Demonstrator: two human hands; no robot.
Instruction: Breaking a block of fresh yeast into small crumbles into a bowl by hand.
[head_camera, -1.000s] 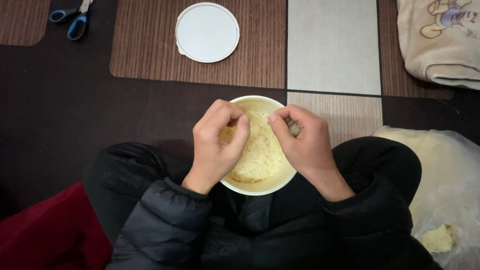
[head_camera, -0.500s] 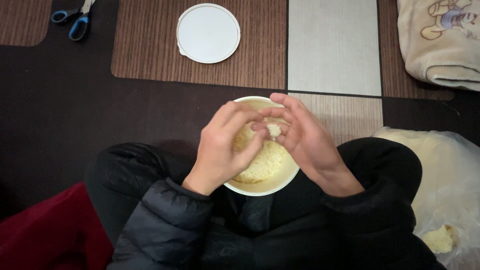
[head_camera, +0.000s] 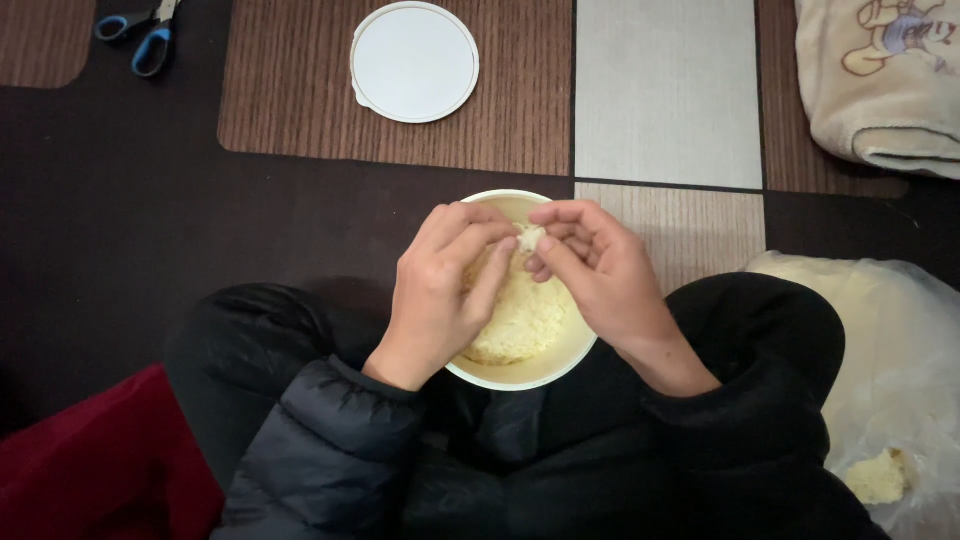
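View: from a head camera looking straight down at a seated person's lap and the floor in front of them.
Bowl: a round cream bowl (head_camera: 520, 375) sits at the centre of the view, between the person's knees, holding a pale yellow crumbly mass (head_camera: 520, 315).
Left hand: the left hand (head_camera: 440, 290) lies over the bowl's 9 o'clock side, fingers curled inward, its grip pinching a small pale lump (head_camera: 530, 238) near the bowl's 12 o'clock edge.
Right hand: the right hand (head_camera: 595, 270) covers the bowl's 2 o'clock side; its grip closes on the same lump, fingertips touching those of the left hand.
What blocks the view: both hands hide much of the bowl's upper rim and part of the contents.
Clothing: black puffy jacket sleeves (head_camera: 330, 440) and dark trousers fill the lower part of the view.
Lid: a round white lid (head_camera: 414, 62) lies flat at 11 o'clock from the bowl, well apart, on a brown wood-grain floor panel (head_camera: 290, 100).
Scissors: blue-handled scissors (head_camera: 140, 30) lie at 10 o'clock, at the top edge.
Blanket: a cream blanket with a cartoon picture (head_camera: 880, 70) is at 2 o'clock.
Plastic bag: a clear plastic bag (head_camera: 890, 360) lies at 4 o'clock beside the right knee, with a pale chunk (head_camera: 875, 478) inside.
Red cloth: a dark red cloth (head_camera: 90, 470) is at 8 o'clock.
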